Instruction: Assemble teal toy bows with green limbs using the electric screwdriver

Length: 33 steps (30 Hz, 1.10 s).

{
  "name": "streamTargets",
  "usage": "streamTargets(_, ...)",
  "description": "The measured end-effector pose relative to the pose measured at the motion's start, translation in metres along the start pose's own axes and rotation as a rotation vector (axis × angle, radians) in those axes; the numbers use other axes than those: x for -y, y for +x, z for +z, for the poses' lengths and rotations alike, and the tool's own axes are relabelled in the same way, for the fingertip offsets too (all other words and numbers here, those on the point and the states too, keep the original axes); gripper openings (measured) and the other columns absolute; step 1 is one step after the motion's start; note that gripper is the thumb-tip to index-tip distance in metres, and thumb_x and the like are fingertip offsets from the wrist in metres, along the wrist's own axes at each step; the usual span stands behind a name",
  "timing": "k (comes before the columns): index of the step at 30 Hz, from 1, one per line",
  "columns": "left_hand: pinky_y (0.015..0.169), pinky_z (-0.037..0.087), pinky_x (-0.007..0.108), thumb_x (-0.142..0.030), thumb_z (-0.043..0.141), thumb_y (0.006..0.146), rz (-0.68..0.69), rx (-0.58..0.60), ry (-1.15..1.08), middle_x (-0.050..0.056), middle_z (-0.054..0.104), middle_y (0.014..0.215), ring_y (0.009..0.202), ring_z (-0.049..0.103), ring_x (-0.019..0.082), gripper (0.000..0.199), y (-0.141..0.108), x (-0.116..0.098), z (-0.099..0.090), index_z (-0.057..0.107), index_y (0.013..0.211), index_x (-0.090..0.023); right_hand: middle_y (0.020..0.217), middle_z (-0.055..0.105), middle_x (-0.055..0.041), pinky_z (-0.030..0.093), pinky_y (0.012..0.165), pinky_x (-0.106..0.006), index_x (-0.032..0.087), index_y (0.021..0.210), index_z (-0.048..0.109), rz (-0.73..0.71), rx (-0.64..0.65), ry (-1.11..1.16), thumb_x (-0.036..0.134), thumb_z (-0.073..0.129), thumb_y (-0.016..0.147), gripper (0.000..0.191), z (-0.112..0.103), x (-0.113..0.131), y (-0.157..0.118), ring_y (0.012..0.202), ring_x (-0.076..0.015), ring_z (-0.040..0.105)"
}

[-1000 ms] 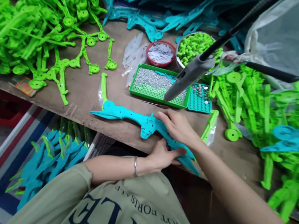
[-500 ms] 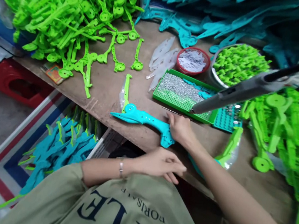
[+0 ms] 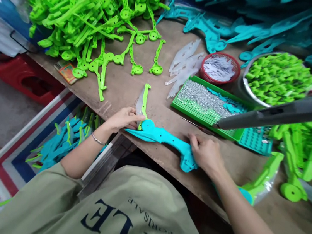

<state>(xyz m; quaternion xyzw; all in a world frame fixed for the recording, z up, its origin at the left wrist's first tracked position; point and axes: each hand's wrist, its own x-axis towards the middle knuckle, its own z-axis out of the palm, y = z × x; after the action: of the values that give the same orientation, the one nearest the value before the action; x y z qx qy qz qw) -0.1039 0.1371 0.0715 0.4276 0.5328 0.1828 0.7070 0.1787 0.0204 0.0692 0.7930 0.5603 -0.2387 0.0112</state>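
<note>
A blue plastic piece (image 3: 167, 137) lies near the table's front edge, with a green arm (image 3: 145, 99) and a clear blade joined at its left end. My left hand (image 3: 124, 119) pinches the base of the green arm beside the round blue joint. My right hand (image 3: 205, 151) is closed at the blue piece's right end, its fingers curled against it. Behind my right hand a thin screwdriver (image 3: 193, 123) lies along the front of the green tray (image 3: 202, 118), which holds small silver screws.
Green parts (image 3: 72, 10) are heaped at the left, blue parts (image 3: 210, 27) at the back. A grey tool (image 3: 276, 115) hangs in from the right. A red basket (image 3: 235, 72), a metal bowl (image 3: 247, 83) and a drawer-like box (image 3: 5, 161) of assembled pieces stand around.
My left hand has moved from in front of my shirt to the left end of the blue piece and taken hold there. My right hand remains at the right end. The view has shifted left.
</note>
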Motion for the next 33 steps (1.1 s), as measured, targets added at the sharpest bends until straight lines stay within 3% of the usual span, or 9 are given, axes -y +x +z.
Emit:
streamTargets(7,0.059,0.048,0.022,-0.032,0.094,0.055,0.043,0.197,0.004,-0.002,0.066,0.073,0.064,0.06,0.009,0.044,-0.007,-0.001,0.009,0.064,0.081,-0.013,0.075,0.076,-0.0139,0.033,0.064,-0.035,0.021,0.071,0.067,-0.02,-0.067,-0.025,0.047,0.036,0.1,0.05,0.006,-0.011,-0.006,0.067,-0.0268,0.067)
streamTargets(13,0.058,0.044,0.023,-0.035,0.094,0.053,0.081,0.153,-0.006,-0.004,0.061,0.069,0.062,0.055,0.009,0.047,-0.008,0.003,0.015,0.059,0.078,-0.015,0.073,0.074,-0.0117,0.031,0.064,-0.033,0.02,0.073,0.066,-0.034,0.01,-0.111,0.042,0.036,0.102,0.047,-0.004,-0.01,-0.011,0.066,-0.0236,0.065)
streamTargets(18,0.058,0.044,0.022,-0.036,0.094,0.054,0.099,0.144,-0.005,-0.006,0.058,0.069,0.062,0.054,0.009,0.052,-0.017,0.006,0.023,0.054,0.081,-0.017,0.091,0.076,-0.0143,0.031,0.063,-0.03,0.017,0.086,0.071,-0.121,-0.094,-0.223,0.044,0.036,0.105,0.048,-0.014,0.028,-0.016,0.081,-0.0244,0.069)
streamTargets(20,0.06,0.045,0.022,-0.036,0.095,0.054,0.105,0.134,-0.028,-0.005,0.059,0.072,0.065,0.055,0.009,0.055,-0.02,0.009,0.028,0.053,0.085,-0.017,0.095,0.077,-0.015,0.035,0.067,-0.03,0.016,0.088,0.074,-0.183,-0.038,-0.197,0.043,0.032,0.107,0.053,-0.014,0.054,-0.015,0.089,-0.0259,0.071)
streamTargets(24,0.062,0.046,0.022,-0.036,0.094,0.057,0.142,0.143,-0.048,-0.006,0.057,0.075,0.067,0.055,0.009,0.057,-0.025,0.016,0.032,0.051,0.091,-0.018,0.096,0.079,-0.0203,0.04,0.068,-0.033,0.016,0.094,0.08,-0.093,0.155,-0.228,0.052,0.027,0.108,0.066,-0.01,0.092,-0.009,0.084,-0.0292,0.075)
streamTargets(26,0.064,0.046,0.023,-0.038,0.093,0.06,0.145,0.175,-0.032,-0.006,0.056,0.077,0.069,0.055,0.009,0.057,-0.026,0.018,0.031,0.051,0.093,-0.018,0.1,0.079,-0.0208,0.042,0.07,-0.034,0.016,0.098,0.081,-0.073,0.203,-0.249,0.054,0.026,0.107,0.068,-0.009,0.099,-0.008,0.088,-0.0306,0.076)
streamTargets(29,0.064,0.045,0.023,-0.047,0.082,0.076,0.169,0.265,-0.001,-0.003,0.058,0.082,0.072,0.055,0.011,0.046,-0.026,0.015,0.025,0.054,0.096,-0.017,0.105,0.08,-0.0176,0.044,0.073,-0.034,0.019,0.102,0.081,-0.086,0.242,-0.28,0.051,0.027,0.108,0.063,-0.01,0.097,-0.011,0.095,-0.0312,0.076)
streamTargets(33,0.058,0.039,0.022,-0.049,0.068,0.089,0.263,0.411,0.159,-0.004,0.052,0.075,0.067,0.048,0.009,0.035,-0.019,0.007,0.017,0.057,0.087,-0.016,0.104,0.081,-0.0135,0.041,0.07,-0.032,0.022,0.103,0.08,-0.16,0.249,-0.274,0.043,0.031,0.109,0.054,-0.008,0.092,-0.02,0.093,-0.0288,0.077)
